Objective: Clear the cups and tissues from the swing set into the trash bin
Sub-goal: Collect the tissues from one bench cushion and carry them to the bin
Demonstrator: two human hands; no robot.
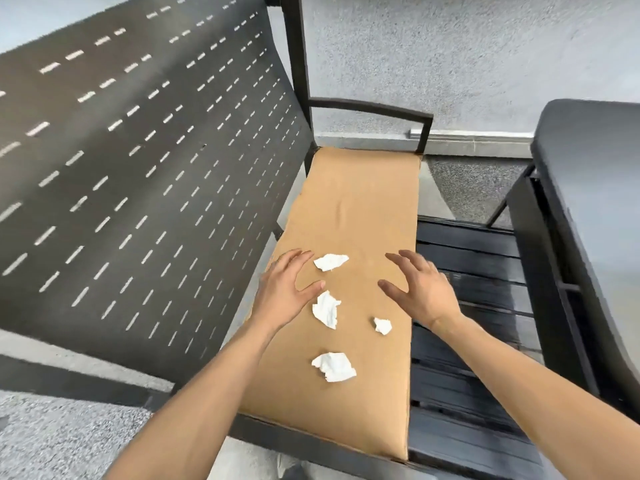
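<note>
Nearest us on the tan seat cushion (360,202), a crumpled tissue (334,366) lies by itself, well behind both hands and easy to overlook if the sweep starts further up. Just beyond it, a small scrap (383,326) sits below the right wrist; it looks light enough that a brush of the arm could flick it off the open edge onto the dark slats (467,271) beside the seat. Next, the folded tissue (326,309), just beside the left thumb, and further on the farthest tissue (330,262), close to the left fingertips. The left hand (285,289) hovers with fingers spread, holding nothing; the right hand (415,285) is likewise released, fingers loosely arched over bare cushion. Risk here: grabbing one wad at a time with splayed fingers may nudge the neighbours about. No cups visible, and no trash bin in view, so a loose fistful could shed pieces on the way.
</note>
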